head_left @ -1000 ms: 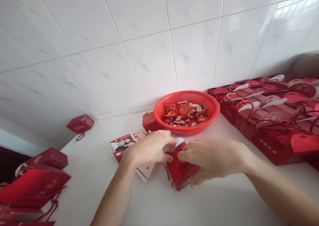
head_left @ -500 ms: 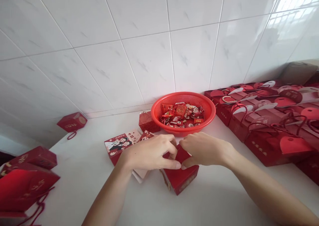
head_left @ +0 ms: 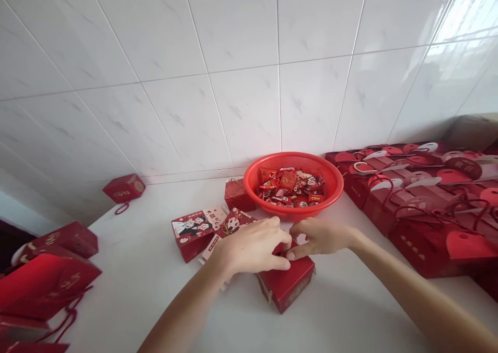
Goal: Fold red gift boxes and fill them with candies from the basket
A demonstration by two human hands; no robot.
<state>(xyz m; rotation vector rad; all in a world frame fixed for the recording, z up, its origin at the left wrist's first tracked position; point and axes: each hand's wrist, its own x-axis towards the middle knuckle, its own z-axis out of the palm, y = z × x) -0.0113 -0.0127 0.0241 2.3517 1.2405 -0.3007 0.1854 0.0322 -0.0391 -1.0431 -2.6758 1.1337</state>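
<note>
Two bare hands meet over the top of a red gift box (head_left: 288, 286), which sits on the white tabletop (head_left: 128, 280) at near centre, in front of the red plastic basket (head_left: 335, 184) of wrapped candies (head_left: 288, 180). Left hand (head_left: 259, 246): fingers bent, thumb laid along the box top. Right hand (head_left: 317, 239): fingers curled at the far edge, thumb tip close to the left one. Contact with the box looks likely for both; whether either pinches the card or only presses it, cannot tell.

Possible faults (judgement): uneven thumb pressure could crease or tear the top panel; a push from one side could skid the box, since the tabletop looks smooth; the cord (head_left: 268, 293) at its left side could catch under an edge. The left forearm lies close to the panda-printed packet (head_left: 233, 222) and could nudge it into the couple-printed box (head_left: 194, 231).

Hard to make out: the closure under the fingers, the box's contents, the pale papers partly behind the left wrist. Cut off by the frame: the gift-box rows (head_left: 412, 244) at right and the red bag (head_left: 50, 285) at near left.
</note>
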